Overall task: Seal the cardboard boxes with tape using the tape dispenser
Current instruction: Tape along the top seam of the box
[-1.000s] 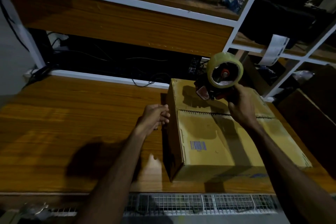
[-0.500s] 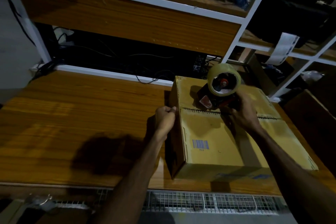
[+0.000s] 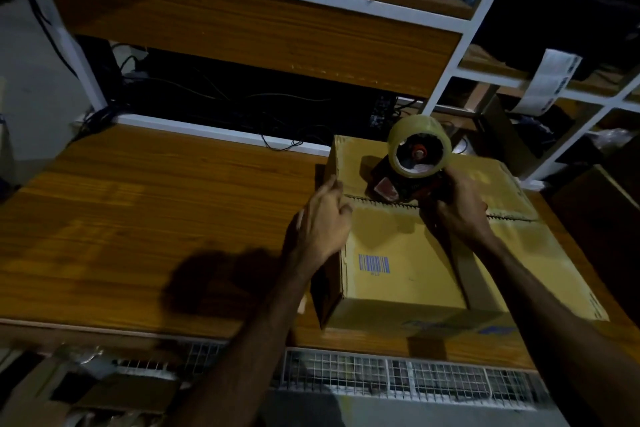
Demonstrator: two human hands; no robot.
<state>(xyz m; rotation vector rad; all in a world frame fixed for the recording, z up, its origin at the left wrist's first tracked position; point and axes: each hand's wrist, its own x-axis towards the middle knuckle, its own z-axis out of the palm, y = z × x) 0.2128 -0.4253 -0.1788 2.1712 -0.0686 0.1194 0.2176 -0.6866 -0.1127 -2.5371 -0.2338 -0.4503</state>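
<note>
One box: box lies on the bench, flaps closed, centre seam untaped
Right hand: right hand grips the dispenser on the seam
Left hand: left hand at the left top edge, fingers loosely spread (contact unclear)
Risk: box slides if not braced; tape wanders off the seam

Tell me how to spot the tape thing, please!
Find the wooden table, then the yellowish cardboard box on its right side. On the box's top, by the middle seam, the right hand holds the tape dispenser. Nothing else there carries a big shiny clear roll with a red hub.
</note>
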